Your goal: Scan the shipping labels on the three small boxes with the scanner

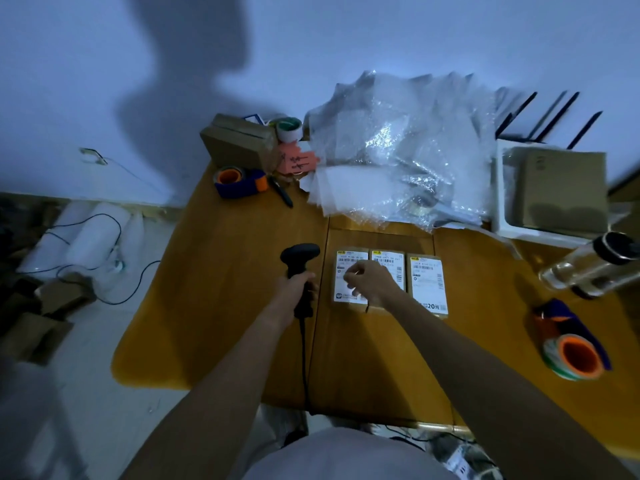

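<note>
Before you: three small brown cardboard boxes with white shipping labels (pixel 351 277) (pixel 388 263) (pixel 427 282). One black handheld scanner (pixel 299 259). Two orange-and-blue tape dispensers (pixel 239 181) (pixel 575 344). One clear plastic bottle (pixel 588 265). One black pen (pixel 281 191).

Dim bluish light, warped edges

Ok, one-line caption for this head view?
Left hand grips barcode scanner; right hand hovers above three labelled boxes on wooden table.

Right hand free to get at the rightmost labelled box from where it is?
Probably yes: the right hand hovers over the neighbouring boxes, and the rightmost small cardboard box with a white label lies uncovered beside it.
</note>
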Available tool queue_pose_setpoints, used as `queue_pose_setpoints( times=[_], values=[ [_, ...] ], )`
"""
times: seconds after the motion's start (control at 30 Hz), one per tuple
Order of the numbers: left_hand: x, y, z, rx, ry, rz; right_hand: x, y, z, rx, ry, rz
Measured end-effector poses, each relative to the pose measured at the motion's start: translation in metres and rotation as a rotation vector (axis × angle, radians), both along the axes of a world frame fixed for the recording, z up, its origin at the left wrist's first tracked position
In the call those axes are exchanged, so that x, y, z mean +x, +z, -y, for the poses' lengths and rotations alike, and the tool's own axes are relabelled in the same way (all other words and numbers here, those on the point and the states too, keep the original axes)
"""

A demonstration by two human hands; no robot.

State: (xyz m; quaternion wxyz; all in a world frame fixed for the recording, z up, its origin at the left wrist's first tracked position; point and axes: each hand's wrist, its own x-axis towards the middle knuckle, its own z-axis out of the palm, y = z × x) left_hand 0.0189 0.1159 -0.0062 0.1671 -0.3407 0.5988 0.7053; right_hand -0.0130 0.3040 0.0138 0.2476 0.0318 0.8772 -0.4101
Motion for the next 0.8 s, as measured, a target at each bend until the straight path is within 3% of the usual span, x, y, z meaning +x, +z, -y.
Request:
queue_pose_setpoints(
  times=[0.23, 0.47, 0.8],
  values=[
    [0.001, -0.004, -0.006, -0.052, -0.052, 0.02, 0.006, -0.014, -0.027, 0.149, -0.025, -0.047],
    [0.003, -0.01, -0.016, -0.128, -0.088, 0.021, 0.012, -0.03, -0.033, 0.113, -0.047, 0.018],
    [0.006, -0.014, -0.021, -0.063, -0.112, 0.066, 0.014, -0.034, -0.026, 0.039, -0.052, 0.102]
  ],
)
